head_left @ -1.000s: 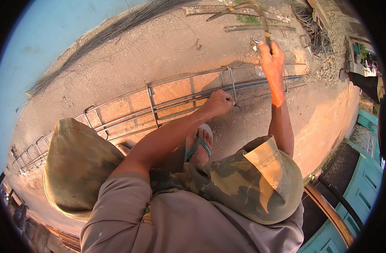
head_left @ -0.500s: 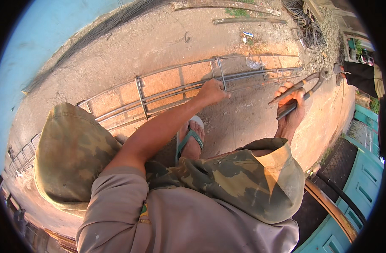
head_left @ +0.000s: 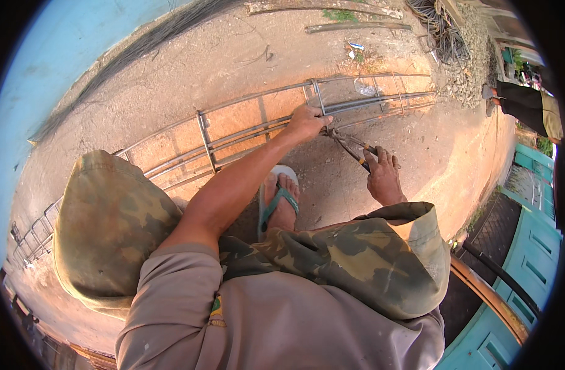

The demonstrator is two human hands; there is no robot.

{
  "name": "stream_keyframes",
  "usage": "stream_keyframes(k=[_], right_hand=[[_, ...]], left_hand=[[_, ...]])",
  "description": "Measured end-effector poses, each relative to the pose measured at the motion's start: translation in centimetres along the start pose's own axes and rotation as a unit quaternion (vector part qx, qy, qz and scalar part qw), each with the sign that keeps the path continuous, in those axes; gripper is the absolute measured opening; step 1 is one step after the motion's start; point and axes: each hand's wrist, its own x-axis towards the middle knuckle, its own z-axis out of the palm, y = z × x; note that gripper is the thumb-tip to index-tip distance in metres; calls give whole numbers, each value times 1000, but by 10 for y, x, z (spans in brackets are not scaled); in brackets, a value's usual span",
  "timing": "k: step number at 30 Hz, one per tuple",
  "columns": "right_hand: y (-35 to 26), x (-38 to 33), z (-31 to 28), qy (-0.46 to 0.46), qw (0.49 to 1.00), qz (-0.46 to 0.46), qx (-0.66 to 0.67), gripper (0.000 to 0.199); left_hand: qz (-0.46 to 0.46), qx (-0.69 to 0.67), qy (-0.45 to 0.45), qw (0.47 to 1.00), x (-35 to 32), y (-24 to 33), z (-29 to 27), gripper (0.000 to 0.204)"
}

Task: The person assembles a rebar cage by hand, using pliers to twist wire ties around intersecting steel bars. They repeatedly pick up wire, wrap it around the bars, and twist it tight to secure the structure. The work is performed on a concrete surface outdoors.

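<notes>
Where a second earlier the right hand [head_left: 384, 179] had been raised high above the steel with the tool, it had by now dropped low beside the knee, fingers wrapped around the handles of a pair of pincers [head_left: 349, 147] whose nose met the rebar cage [head_left: 264, 132] just beside the left hand [head_left: 307, 120]. The left hand had stayed clamped over the upper bars at that same joint, knuckles up, its arm stretched straight out from the shoulder across the frame. The right forearm was mostly hidden behind a camouflage-trousered knee [head_left: 381, 259], the wrist bent so the handles angled down and toward the person. The cage, a long ladder of thin bars and square stirrups, lay on the sandy ground [head_left: 233, 55] and ran from the lower left rim to the upper right, ending short of a heap of rubble [head_left: 464, 74]. A foot in a teal sandal [head_left: 279, 206] was planted just behind it, between the knees. Bare ground stretched beyond the cage up to loose poles [head_left: 356, 28] near the top edge; to the right, a teal gate [head_left: 529, 234] and another person's dark sleeve [head_left: 523, 105] closed in the space.
</notes>
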Motion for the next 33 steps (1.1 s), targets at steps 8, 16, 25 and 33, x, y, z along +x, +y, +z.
stream_keyframes(k=[8,16,25,33], right_hand=[[-13,-2,-18,-45,982,26,-181,47],[-12,8,-25,-121,976,19,-178,47],[-28,12,-44,-153,984,30,-89,31],[-9,-11,20,50,997,-46,-31,42]], left_hand=[[33,-17,18,999,-3,-2,2,42],[46,-14,35,998,-4,1,2,39],[43,-35,40,998,-2,-2,6,37],[28,-33,45,998,-3,0,10,37]])
